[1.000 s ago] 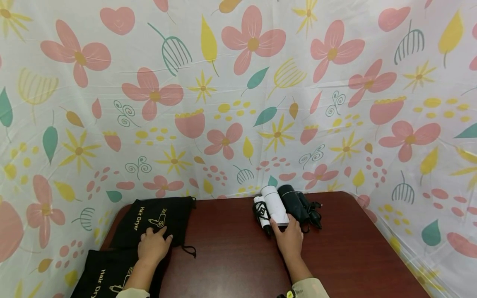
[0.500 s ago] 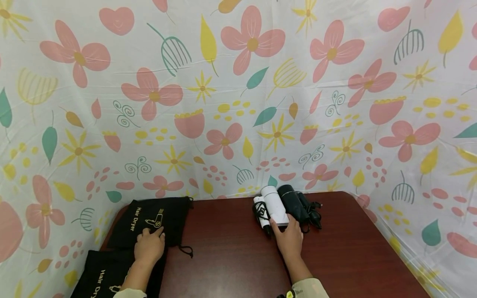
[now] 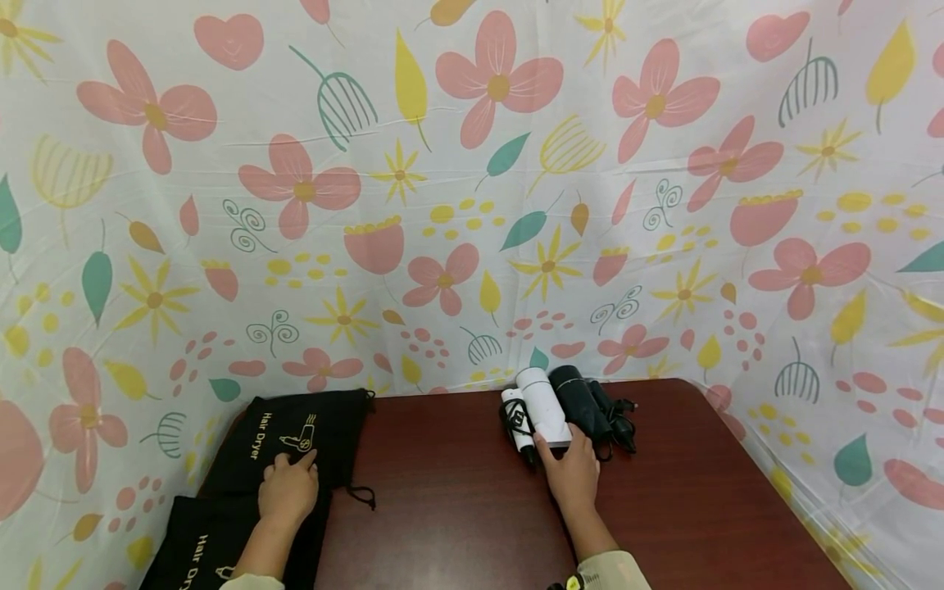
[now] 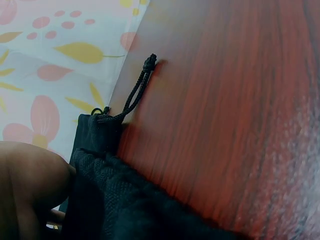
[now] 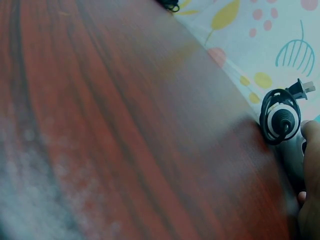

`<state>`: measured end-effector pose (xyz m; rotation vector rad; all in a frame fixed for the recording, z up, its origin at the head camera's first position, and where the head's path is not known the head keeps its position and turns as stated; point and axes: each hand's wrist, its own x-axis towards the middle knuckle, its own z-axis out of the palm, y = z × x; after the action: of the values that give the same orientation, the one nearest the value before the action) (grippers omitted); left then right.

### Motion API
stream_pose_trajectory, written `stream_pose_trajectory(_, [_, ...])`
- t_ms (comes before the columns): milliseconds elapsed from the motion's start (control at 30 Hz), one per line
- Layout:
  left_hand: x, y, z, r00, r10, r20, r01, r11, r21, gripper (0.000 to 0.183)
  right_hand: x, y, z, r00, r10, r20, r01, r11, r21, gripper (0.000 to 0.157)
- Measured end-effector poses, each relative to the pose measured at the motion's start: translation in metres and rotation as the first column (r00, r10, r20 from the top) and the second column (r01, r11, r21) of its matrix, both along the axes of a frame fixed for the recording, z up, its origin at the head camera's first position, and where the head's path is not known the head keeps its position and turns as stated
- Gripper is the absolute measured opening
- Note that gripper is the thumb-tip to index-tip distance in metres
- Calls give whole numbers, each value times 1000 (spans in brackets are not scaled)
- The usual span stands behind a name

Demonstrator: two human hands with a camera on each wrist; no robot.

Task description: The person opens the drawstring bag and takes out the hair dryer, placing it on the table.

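My left hand (image 3: 288, 492) rests on the upper black drawstring bag (image 3: 328, 414), printed "Hair Dryer" in gold, its fingertips by the printed dryer picture. That bag overlaps the top of a second black bag (image 3: 188, 520), partly covered by my forearm. Gathered bag fabric (image 4: 135, 200) lies beside the fingers in the left wrist view. At the back of the table my right hand (image 3: 575, 471) grips the near end of a white hair dryer (image 3: 542, 401), thumb on one side and fingers on the other. Its handle (image 3: 516, 414) has a black cord wrapped round it. A black hair dryer (image 3: 578, 401) lies alongside.
The brown wooden table (image 3: 435, 492) extends between the hands and to the right. A floral sheet (image 3: 472, 205) hangs behind and around it. A looped drawstring (image 3: 361, 495) sticks out from the upper bag. In the right wrist view, a plug (image 5: 300, 89) sits by the coiled cord.
My left hand has slid the upper bag a little to the left, its drawstring trailing along. The right hand and both hair dryers have stayed in place.
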<state>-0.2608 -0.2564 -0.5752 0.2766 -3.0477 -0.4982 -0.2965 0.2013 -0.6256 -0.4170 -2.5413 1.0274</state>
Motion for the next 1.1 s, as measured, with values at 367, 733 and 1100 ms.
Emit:
stream_pose_trajectory(367, [0,-8,-2,1000,18,-18,-18,1000,-9,40,1,-1,0,1000,-10,-14,10,1000,9,87])
stream_pose_trajectory(733, [1,-13,-2,1000,19,-14,-19,1000,-1,40,1,-1,1,1000,-11,-14,11,1000,7,87])
stream_pose_trajectory(1100, [3,-16,0,1000,13,-8,-13,1000,0,41,2,-1,2,1000,-8,1,8,1000,1,87])
